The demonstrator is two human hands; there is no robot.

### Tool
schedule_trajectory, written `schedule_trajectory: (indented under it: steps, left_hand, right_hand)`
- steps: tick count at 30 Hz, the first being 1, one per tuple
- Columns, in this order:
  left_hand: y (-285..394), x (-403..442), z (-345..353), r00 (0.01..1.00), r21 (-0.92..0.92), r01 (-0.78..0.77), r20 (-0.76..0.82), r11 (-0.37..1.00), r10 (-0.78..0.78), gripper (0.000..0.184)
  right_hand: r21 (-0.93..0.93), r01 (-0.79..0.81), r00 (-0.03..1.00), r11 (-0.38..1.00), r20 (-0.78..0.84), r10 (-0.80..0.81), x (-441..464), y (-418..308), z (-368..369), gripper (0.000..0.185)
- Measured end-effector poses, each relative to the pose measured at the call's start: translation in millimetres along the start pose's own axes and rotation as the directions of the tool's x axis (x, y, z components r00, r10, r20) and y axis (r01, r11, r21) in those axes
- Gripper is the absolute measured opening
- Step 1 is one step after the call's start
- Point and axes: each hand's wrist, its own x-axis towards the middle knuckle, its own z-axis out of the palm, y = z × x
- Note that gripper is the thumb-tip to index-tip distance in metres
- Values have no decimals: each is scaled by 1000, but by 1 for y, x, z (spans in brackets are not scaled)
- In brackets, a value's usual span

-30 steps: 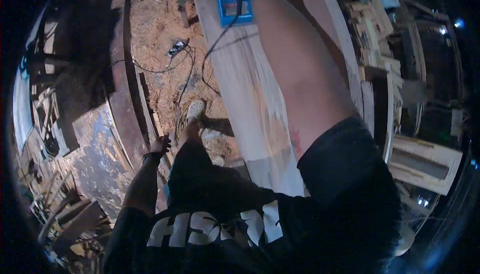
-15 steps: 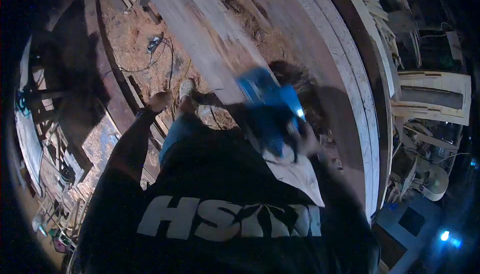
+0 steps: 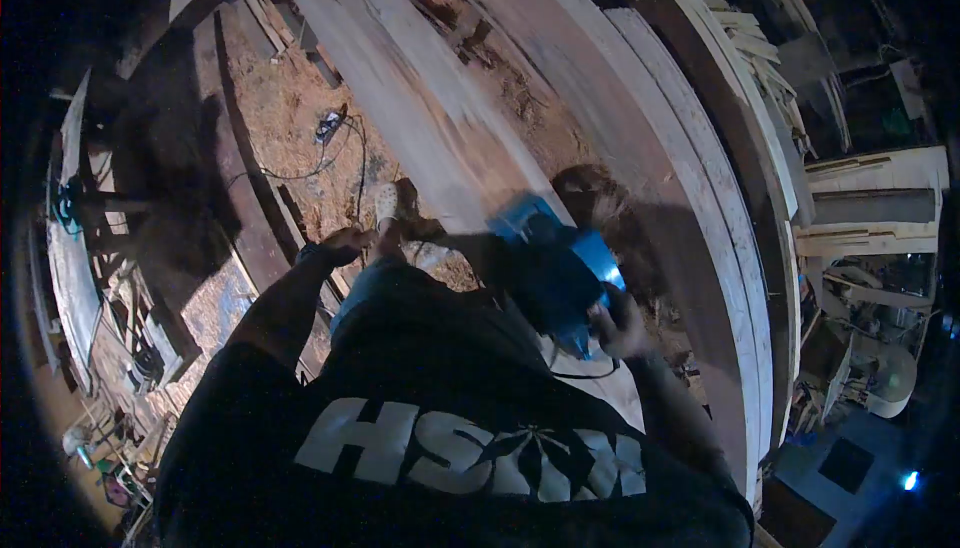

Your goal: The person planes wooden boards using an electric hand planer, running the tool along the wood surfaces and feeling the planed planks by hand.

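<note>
A blue electric hand planer point(image 3: 585, 263) rests on a long wooden plank point(image 3: 440, 113) that runs away from my body. My right hand point(image 3: 620, 326) is closed around the planer's rear handle. A black cord point(image 3: 590, 376) loops from the back of the tool. My left hand point(image 3: 346, 245) is held out to the left of the plank, away from the planer. Its fingers look loosely apart, near a dark cord point(image 3: 362, 163) that runs down from the ground; whether they touch it is unclear. The underside of the planer is hidden.
Wood shavings point(image 3: 280, 98) cover the ground, with a cord connector point(image 3: 328, 126) on them. To the right lie a wide board point(image 3: 600, 98) and more long timbers point(image 3: 700, 158). A dark beam point(image 3: 235, 148) runs along the left. My shoe point(image 3: 386, 203) stands beside the plank.
The whole view has shifted, so the scene sits lower and slightly right. The planer, blurred before, looks sharper now, still in my right hand. My left hand stays beside the plank.
</note>
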Motion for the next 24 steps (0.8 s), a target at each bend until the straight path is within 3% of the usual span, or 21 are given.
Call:
schedule_trajectory:
  steps: [1, 2, 3, 6, 8, 10, 11, 12, 14, 15, 19, 21, 22, 24]
  left_hand:
    - [51, -41, 9, 996, 374, 85, -65, 924, -65, 76]
    - [127, -98, 34, 983, 644, 183, -130, 742, -130, 79]
    - [88, -77, -3, 999, 632, 23, -49, 775, 10, 84]
    - [119, -76, -16, 960, 554, 270, -215, 788, -178, 74]
    - [124, -73, -26, 992, 654, 67, -121, 753, 17, 55]
    - [139, -63, -33, 997, 662, 63, -79, 747, -14, 34]
    - [147, -60, -38, 999, 755, -39, 18, 654, 39, 29]
    - [155, -56, -43, 989, 825, -145, 114, 547, 90, 30]
    - [161, -48, -53, 957, 829, -268, 169, 491, 237, 36]
    - [153, -38, -66, 898, 804, -414, 282, 426, 339, 41]
    - [157, -22, -76, 865, 735, -462, 251, 496, 435, 35]
    - [167, -19, -73, 984, 568, -155, 13, 809, 180, 31]
    - [172, -18, -71, 997, 434, 18, -76, 901, 17, 29]
    - [190, -32, -66, 996, 521, 8, -79, 853, 39, 27]
  right_hand:
    - [-13, 18, 1000, 1000, 9, -18, 25, -20, 7, 54]
    - [13, 31, 997, 999, 66, -32, 51, -53, 11, 55]
    - [33, 39, 994, 999, 99, -43, 72, -82, 16, 55]
    - [83, 44, 985, 996, 161, -57, 120, -150, 32, 55]
    - [41, 95, 994, 995, 58, -98, 146, -151, 50, 64]
    - [48, 40, 990, 998, 130, -46, 169, -167, 53, 70]
    - [41, 42, 992, 998, 116, -47, 182, -176, 58, 70]
    - [33, 46, 993, 998, 105, -49, 197, -186, 64, 70]
    - [65, 59, 994, 996, 90, -65, 222, -206, 78, 67]
    - [105, 68, 994, 992, 83, -77, 233, -215, 85, 63]
    - [106, 299, 954, 948, -8, -300, 272, -258, 106, 36]
    - [101, 256, 966, 961, 1, -258, 292, -281, 112, 35]
    - [76, 254, 967, 964, -1, -255, 306, -287, 117, 36]
    - [3, 267, 964, 964, -15, -267, 340, -292, 128, 39]
